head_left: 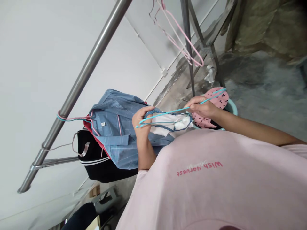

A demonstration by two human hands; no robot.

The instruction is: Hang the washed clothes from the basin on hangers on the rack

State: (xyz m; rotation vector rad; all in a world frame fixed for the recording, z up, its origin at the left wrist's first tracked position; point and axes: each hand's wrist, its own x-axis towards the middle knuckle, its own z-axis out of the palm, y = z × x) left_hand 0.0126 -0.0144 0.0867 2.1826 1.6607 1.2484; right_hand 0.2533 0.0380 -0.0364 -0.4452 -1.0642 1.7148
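A light-blue wire hanger (170,111) stretches between my two hands in front of my chest. My left hand (142,123) is closed round the blue-trimmed edge of a white garment (159,130), and one end of the hanger crosses that hand. Farther along the hanger, my right hand (200,108) grips the wire with curled fingers. Part of the hanger lies over or inside the white cloth; I cannot tell which. Just behind the garment hangs a blue checked shirt (117,118).
A slanting metal rail (79,86) carries the blue shirt and a black garment (96,166) with white stripes. Pink hangers (184,40) hang at the top. Below my right hand, a pale green basin (233,107) holds pink cloth (219,99) with black marks.
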